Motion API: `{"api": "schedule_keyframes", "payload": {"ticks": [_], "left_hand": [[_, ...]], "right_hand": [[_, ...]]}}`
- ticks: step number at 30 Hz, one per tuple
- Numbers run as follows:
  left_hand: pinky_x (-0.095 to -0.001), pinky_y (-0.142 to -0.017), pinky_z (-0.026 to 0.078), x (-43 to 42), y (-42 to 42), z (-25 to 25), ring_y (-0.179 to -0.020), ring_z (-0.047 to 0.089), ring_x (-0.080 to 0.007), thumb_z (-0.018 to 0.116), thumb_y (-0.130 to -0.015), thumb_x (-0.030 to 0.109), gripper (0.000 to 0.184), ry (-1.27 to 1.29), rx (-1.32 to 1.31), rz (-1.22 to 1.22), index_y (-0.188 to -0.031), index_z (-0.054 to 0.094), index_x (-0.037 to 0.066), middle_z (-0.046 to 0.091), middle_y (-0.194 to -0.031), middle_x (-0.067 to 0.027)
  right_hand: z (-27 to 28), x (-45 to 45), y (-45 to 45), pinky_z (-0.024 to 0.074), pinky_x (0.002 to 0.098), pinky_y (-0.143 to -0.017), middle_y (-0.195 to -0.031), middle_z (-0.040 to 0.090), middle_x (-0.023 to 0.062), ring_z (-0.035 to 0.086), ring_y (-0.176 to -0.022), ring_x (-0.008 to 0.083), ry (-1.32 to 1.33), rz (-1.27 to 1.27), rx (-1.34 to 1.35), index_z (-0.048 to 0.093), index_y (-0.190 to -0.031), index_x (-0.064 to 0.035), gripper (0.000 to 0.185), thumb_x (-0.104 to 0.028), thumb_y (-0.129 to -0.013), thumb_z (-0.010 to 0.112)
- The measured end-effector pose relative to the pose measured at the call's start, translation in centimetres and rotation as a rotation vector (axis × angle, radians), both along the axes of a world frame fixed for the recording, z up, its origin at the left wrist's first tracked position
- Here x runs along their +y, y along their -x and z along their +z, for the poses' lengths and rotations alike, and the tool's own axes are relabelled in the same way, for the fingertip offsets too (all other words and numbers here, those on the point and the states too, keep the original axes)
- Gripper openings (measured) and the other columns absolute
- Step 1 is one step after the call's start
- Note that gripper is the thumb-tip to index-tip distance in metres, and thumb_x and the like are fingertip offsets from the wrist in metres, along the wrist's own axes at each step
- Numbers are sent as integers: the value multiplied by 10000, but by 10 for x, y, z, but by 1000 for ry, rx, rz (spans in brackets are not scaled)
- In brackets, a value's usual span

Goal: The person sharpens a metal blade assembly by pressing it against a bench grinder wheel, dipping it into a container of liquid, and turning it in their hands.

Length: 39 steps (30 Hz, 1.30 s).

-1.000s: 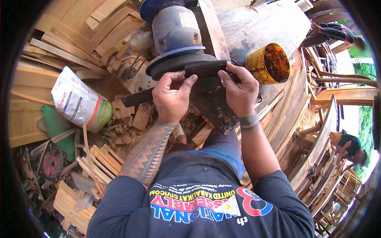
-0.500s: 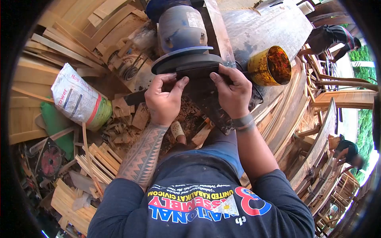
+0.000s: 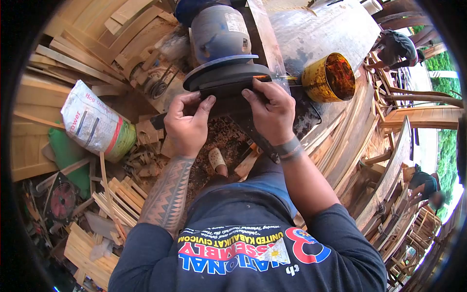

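Workshop: wood offcuts [image 3: 124, 194] lay left of our left hand [image 3: 187, 121], and a grey bench top [image 3: 326, 27] spread ahead and to the right of our right hand [image 3: 271, 109]; one co-worker [image 3: 399, 48] and another [image 3: 424, 182] showed well off to the right

Dark strip: we had it [image 3: 226, 91] stretched between both hands, lying across the near side of the grinding wheel [image 3: 226, 74], its far edge apparently touching the rim

Left hand: thumb and bent fingers pinched the strip's left end, the other fingers curled in

Right hand: thumb and forefinger pinched the right end, the forefinger close to an orange glow [image 3: 261, 77] at the wheel

Sparks: a short streak [image 3: 291, 78] flew out just beyond our right fingertips, towards the yellow tin [image 3: 315, 80] on that side

Motor: its blue-grey body [image 3: 221, 36] stood ahead of both hands, behind the wheel

Sack: a white printed one [image 3: 95, 121] leaned well to the left of our left hand

Step in hand: we judged it to be grinding the strip's edge, the glow falling near its right end

Next move: as we read it, that called for level, light pressure from both pinches, a smooth sideways pass, and right fingertips clear of the rim

Risk: uneven pressure, we thought, could bite or overheat one spot
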<state>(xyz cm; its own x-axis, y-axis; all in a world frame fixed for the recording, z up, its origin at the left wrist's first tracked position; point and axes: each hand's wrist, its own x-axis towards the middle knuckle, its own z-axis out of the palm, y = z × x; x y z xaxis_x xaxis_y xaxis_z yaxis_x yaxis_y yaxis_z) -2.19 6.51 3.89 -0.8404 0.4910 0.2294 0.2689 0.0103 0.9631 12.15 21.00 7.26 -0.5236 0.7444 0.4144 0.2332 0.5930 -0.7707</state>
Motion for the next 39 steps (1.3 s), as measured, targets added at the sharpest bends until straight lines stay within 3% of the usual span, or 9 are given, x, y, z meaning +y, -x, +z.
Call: {"api": "schedule_keyframes", "payload": {"ticks": [10,13,25,28,37,39], "left_hand": [[-304,-789,604,8,-8,13,-860,737,-117,927,-924,131,291,58,-27,-49,-1072,731,-26,800,-964,-90],[-301,-789,605,17,-12,6,-865,741,-115,926,-924,122,288,28,-11,-62,-1073,730,-29,804,-966,-92],[-297,-777,598,19,-12,3,-841,731,-115,938,-902,103,285,-5,-9,-50,-1048,737,-37,796,-936,-89],[-295,-774,595,12,-6,1,-837,723,-113,943,-898,108,288,4,-18,-33,-1047,741,-34,792,-933,-84],[-251,-767,559,-3,3,4,-837,663,-74,912,-936,82,271,34,12,-38,-1095,716,-18,737,-953,-25],[-253,-772,562,-2,3,1,-841,667,-78,911,-937,84,272,32,-9,-39,-1098,716,-17,738,-956,-26]], "right_hand": [[4,7,-8,592,321,-803,-976,802,163,774,-845,242,35,-29,-36,803,-1106,21,242,-62,-891,875],[-2,14,-13,600,382,-793,-980,780,190,773,-867,346,0,-40,17,790,-1119,29,261,-79,-894,864],[-3,18,-15,601,382,-796,-998,781,193,772,-880,348,-21,-25,17,790,-1107,23,268,-91,-880,874],[-2,13,-10,598,335,-831,-998,805,170,782,-886,232,4,-6,-20,800,-1123,29,290,-50,-863,901],[5,2,0,595,341,-811,-981,797,179,784,-871,262,-3,16,-18,796,-1110,42,294,-72,-861,904],[3,3,0,597,388,-800,-980,780,192,771,-883,339,-15,24,5,789,-1106,29,282,-98,-875,886]]}}
